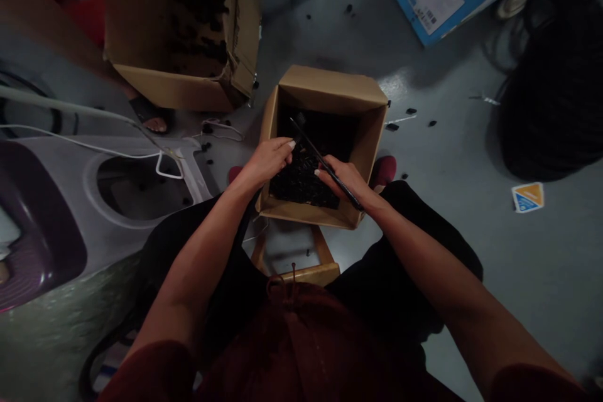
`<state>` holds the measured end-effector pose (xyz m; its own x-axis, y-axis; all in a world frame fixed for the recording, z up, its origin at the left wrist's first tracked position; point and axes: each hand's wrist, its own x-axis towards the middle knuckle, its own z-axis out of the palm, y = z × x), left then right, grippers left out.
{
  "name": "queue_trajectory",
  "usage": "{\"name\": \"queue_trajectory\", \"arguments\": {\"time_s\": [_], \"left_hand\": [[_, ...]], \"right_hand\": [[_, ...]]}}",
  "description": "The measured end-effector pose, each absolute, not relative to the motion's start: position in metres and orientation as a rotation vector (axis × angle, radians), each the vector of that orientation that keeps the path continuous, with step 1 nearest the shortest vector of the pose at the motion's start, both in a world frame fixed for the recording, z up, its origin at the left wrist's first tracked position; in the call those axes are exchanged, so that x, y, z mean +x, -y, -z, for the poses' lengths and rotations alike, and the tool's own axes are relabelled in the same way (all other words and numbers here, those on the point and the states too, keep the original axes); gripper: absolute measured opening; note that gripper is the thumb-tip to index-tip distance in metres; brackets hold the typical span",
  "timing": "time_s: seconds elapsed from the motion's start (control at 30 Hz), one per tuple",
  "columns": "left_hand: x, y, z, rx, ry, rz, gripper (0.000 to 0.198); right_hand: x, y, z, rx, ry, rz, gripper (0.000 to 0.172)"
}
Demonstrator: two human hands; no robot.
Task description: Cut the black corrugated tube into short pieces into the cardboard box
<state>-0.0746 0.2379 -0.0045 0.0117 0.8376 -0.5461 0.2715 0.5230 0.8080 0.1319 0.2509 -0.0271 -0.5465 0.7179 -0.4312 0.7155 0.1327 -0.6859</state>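
Note:
An open cardboard box point(330, 89) rests over my lap, holding a heap of small black pieces point(301, 183). My left hand point(268, 160) reaches over the near left wall, its fingers curled down by the heap. Whether those fingers grip anything is hidden. My right hand point(343, 180) is wrapped around a thin black rod point(320, 156), which runs diagonally across the box opening. The rod's tip points toward the far left corner, just above my left fingertips.
A second, larger cardboard box point(183, 31) with dark marks inside stands ahead on the grey floor point(452, 88). A grey moulded appliance point(85, 169) and white cable point(94, 146) lie left. Black pieces point(409, 111) are scattered on the floor. A black bag point(551, 94) sits right.

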Motion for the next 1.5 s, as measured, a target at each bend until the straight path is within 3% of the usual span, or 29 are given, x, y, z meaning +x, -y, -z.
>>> {"name": "queue_trajectory", "arguments": {"time_s": [0.27, 0.4, 0.63, 0.97, 1.07, 1.23, 1.5], "left_hand": [[-0.067, -0.239, -0.007, 0.848, -1.519, -0.530, 0.029], [-0.065, -0.240, -0.010, 0.747, -1.443, -0.527, 0.026], [-0.060, -0.237, -0.010, 0.659, -1.277, -0.543, 0.014], [-0.042, -0.226, -0.006, 0.411, -1.130, -0.551, 0.049], [-0.041, -0.225, -0.006, 0.393, -1.100, -0.546, 0.042], [-0.040, -0.223, -0.004, 0.402, -1.093, -0.519, 0.009], [-0.046, -0.228, 0.001, 0.552, -1.265, -0.575, 0.018]], "right_hand": [[0.134, -0.253, 0.041, -1.585, 2.342, -1.447, 0.021], [0.133, -0.258, 0.036, -1.693, 2.001, -1.666, 0.024], [0.129, -0.269, 0.036, -1.466, 1.468, -1.865, 0.035], [0.129, -0.273, 0.041, -1.469, 1.440, -1.881, 0.043], [0.131, -0.277, 0.036, -1.495, 1.411, -1.830, 0.042], [0.134, -0.282, 0.029, -1.546, 1.420, -1.763, 0.040], [0.135, -0.279, 0.035, -1.534, 1.487, -1.754, 0.036]]}}
